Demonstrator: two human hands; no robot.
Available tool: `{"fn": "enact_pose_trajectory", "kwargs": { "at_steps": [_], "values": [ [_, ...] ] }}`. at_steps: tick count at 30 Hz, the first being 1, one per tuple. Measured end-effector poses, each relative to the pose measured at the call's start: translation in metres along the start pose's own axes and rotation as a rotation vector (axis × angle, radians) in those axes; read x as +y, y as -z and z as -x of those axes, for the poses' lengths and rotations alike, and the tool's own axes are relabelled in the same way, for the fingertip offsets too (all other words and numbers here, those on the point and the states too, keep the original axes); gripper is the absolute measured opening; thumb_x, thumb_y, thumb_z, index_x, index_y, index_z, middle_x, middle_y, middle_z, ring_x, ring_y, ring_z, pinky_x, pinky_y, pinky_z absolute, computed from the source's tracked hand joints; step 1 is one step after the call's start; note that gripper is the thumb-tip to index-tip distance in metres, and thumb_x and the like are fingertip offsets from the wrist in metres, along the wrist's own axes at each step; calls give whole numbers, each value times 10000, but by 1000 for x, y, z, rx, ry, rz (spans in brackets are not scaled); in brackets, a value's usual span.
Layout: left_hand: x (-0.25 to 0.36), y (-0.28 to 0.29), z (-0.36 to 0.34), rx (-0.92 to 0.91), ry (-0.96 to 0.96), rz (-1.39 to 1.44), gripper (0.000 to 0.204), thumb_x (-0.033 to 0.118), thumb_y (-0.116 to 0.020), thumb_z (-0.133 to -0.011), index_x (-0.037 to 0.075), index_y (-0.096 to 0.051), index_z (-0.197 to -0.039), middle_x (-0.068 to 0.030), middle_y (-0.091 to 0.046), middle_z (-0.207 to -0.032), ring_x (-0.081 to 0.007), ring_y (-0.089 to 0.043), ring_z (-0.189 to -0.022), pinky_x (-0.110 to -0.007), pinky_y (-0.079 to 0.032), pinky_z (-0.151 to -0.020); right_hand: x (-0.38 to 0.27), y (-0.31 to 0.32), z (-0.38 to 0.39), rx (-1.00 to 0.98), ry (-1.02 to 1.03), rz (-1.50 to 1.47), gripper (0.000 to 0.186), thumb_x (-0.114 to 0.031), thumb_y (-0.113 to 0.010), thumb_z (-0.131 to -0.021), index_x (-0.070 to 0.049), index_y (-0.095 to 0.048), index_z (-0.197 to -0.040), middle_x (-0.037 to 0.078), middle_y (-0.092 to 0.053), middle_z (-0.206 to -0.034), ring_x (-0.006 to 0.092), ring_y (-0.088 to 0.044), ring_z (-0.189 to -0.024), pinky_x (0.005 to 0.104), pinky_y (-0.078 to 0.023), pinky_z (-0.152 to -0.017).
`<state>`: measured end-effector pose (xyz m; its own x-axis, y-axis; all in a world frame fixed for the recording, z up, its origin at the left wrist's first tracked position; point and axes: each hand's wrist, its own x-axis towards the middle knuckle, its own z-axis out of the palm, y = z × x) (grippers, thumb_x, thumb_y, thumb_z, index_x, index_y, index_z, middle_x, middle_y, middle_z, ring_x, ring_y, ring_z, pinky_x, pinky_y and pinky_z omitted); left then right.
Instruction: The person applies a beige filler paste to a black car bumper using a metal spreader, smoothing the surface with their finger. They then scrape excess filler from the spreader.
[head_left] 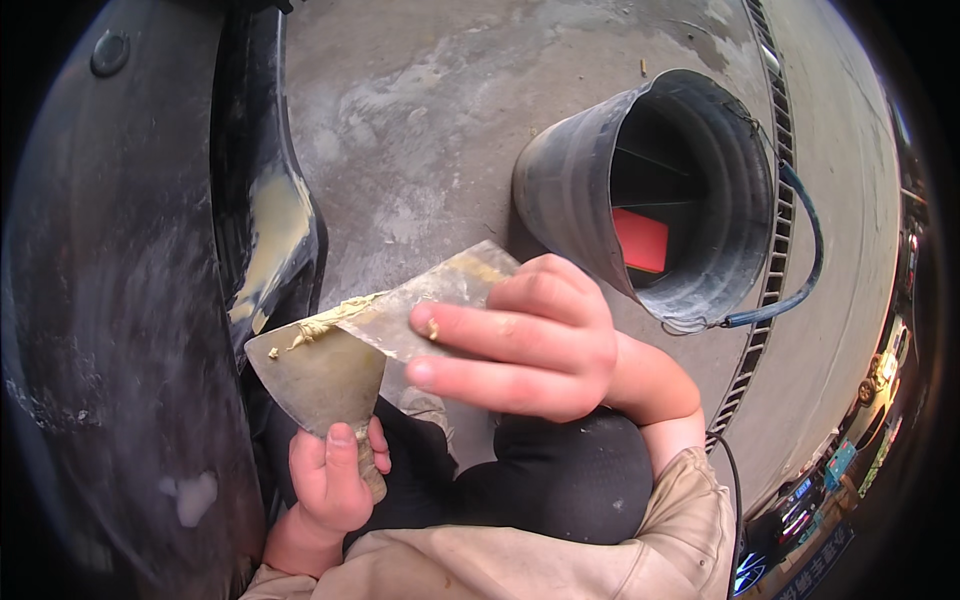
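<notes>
A beige garment and a black-clad knee lie nearest, with the forearms rising past them. The left hand has its fingers wrapped around the handle of a putty knife, whose broad blade fans upward from the grip. Just above and to the right, the right hand holds a thin, flat scraper, two fingers laid out across its face; its thumb is hidden, so I cannot tell how it presses from behind. The scraper overlaps the upper right part of the knife's blade, and pale yellow putty is heaped along the blade's top edge. A small dab sits on one right fingertip.

Beyond the blade, to the left, a curved black part carries a smeared cream patch, beside a large dark, dusty panel. On the grey concrete floor, past the right hand, a dark bucket lies tipped on its side, mouth facing right, with a red block inside and a blue-sleeved handle. Behind it runs a slotted drain grate.
</notes>
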<state>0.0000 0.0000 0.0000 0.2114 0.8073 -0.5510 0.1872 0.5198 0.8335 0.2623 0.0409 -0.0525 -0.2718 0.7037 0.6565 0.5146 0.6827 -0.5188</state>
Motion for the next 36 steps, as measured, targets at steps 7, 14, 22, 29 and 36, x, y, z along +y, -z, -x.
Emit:
{"fn": "enact_pose_trajectory", "kwargs": {
  "at_steps": [7, 14, 22, 29, 36],
  "values": [
    [0, 3, 1, -30, 16, 17, 446, 264, -404, -1091, -45, -611, -844, -87, -607, -690, -142, -570, -556, -269, -440, -512, -2, -11, -2, -110, 27, 1, 395, -119, -712, -811, -125, -741, -1205, 23, -736, -1184, 131, -511, -726, 277, -427, -666],
    [-6, 7, 2, -67, 3, 84, 373, 314, -385, -1119, -26, -454, -1255, -109, -568, -775, -138, -513, -549, -268, -475, -494, 10, 1, 2, -287, -19, -294, 362, -58, -709, -826, -77, -740, -1186, 55, -748, -1170, 159, -584, -737, 288, -453, -683],
    [-7, 10, 7, -37, -2, 218, 405, 339, -399, -1114, -12, -445, -1310, -119, -559, -768, -152, -514, -543, -284, -475, -498, 17, -16, 22, 92, -618, -759, 363, 77, -687, -865, -17, -721, -1214, 118, -749, -1046, 204, -662, -828, 312, -513, -757],
    [-15, 15, 13, -290, -93, 182, 481, 321, -515, -1076, -100, -491, -1308, -169, -647, -814, -167, -584, -595, -280, -499, -519, 32, -67, 28, 430, -1233, -1337, 402, -105, -601, -1042, -1, -568, -1429, 56, -677, -1238, 96, -618, -1089, 284, -521, -944],
    [-13, 15, -2, -370, -335, 92, 323, 108, -605, -979, -115, -652, -1208, -151, -715, -841, -192, -643, -578, -296, -513, -496, 11, -130, 24, 13, -751, -707, 361, 14, -659, -916, -29, -706, -1271, 128, -738, -1060, 203, -702, -934, 319, -554, -834]
  ]
}}
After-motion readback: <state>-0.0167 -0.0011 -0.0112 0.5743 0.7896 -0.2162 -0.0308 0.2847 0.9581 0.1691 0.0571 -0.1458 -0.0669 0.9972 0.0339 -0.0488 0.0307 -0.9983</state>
